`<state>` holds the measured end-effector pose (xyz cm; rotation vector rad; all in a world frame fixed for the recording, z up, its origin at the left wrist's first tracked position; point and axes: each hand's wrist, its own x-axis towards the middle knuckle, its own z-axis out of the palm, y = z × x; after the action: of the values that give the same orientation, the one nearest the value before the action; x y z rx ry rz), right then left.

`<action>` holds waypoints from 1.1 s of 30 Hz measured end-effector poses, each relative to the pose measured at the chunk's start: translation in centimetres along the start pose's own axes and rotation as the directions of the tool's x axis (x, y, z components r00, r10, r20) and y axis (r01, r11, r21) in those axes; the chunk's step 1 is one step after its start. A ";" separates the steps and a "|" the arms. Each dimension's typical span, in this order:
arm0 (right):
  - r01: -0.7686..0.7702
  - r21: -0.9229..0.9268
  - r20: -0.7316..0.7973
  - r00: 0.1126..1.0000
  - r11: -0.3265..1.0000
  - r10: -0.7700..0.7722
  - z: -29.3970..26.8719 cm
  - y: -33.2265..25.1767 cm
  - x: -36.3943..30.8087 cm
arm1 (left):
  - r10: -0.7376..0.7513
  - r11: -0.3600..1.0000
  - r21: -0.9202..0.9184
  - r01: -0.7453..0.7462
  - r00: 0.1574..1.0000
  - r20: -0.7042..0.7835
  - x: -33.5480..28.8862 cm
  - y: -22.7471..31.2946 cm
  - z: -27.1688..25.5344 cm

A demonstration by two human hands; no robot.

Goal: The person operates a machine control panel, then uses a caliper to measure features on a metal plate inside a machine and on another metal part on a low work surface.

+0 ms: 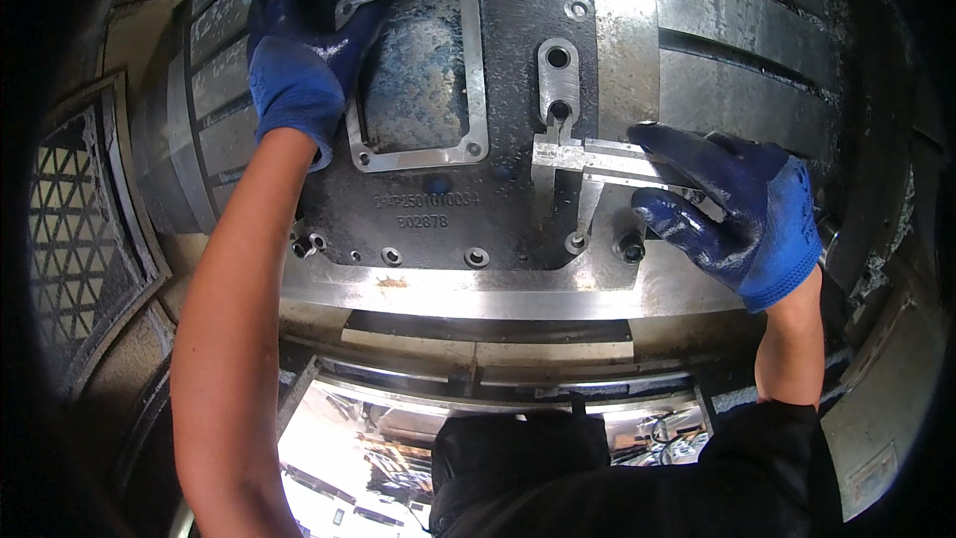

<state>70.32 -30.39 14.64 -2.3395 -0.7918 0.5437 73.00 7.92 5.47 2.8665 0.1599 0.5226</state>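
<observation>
In the head view, the silver metal slide caliper [622,161] is gripped by the blue-gloved right hand [742,214], the nearer one, and extended leftward, long axis left to right, small jaws at the near hole of a smooth oblong steel boss [559,83]. The blue-gloved left hand [302,65] is laid at a rectangular bright-metal frame [475,65]; its closure cannot be told. Both fixtures are surrounded by speckled black metal plate [423,239]

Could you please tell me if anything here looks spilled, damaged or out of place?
Mainly a brownish stain on the bright metal strip along the near edge of the dark plate: it stands out against the silver around it. Pale flecks, perhaps metal chips, also lie at the far right, looking untidy.
</observation>
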 end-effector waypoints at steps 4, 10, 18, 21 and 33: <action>0.053 -0.028 -0.051 0.997 0.998 -0.055 0.4 0.3 0.1 | 0.011 1.000 0.005 -0.011 1.000 -0.003 0.0 -0.3 0.1; 0.068 -0.075 -0.052 0.996 0.995 -0.072 0.4 0.8 0.1 | 0.020 1.000 0.005 -0.020 1.000 -0.002 0.0 -0.5 0.2; 0.071 -0.071 -0.027 0.997 0.995 -0.073 0.1 1.1 0.3 | -0.008 1.000 0.008 0.008 1.000 -0.005 -0.1 -0.3 0.3; 0.081 -0.063 -0.038 0.996 0.995 -0.083 0.2 1.2 0.3 | -0.013 1.000 -0.002 0.013 1.000 0.001 -0.1 -0.1 0.1; 0.095 -0.069 -0.036 0.995 0.993 -0.098 0.5 1.3 0.4 | 0.019 1.000 0.010 -0.019 1.000 -0.017 0.0 -0.2 0.1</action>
<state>70.89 -30.79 13.38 -2.3514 -0.9127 0.4339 73.03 8.05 5.29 2.8763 0.1385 0.5521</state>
